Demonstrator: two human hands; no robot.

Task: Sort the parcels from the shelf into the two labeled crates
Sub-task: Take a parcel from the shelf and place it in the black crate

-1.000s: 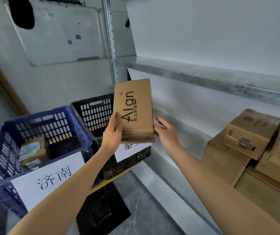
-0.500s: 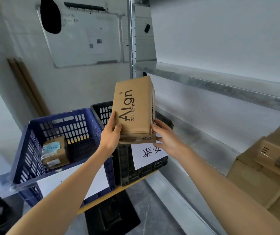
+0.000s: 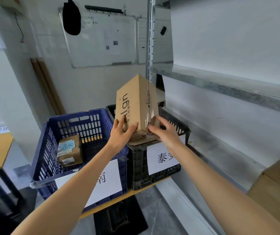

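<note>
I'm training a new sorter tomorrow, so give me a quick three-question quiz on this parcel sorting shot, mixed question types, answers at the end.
1. True or false: the blue crate already has a small parcel inside it.
2. The left hand and right hand together hold what? A. a cardboard box B. a roll of tape C. a clipboard
3. Fill in: the crate standing next to the shelf is ____ in colour.

Key: 1 true; 2 A; 3 black.
</note>
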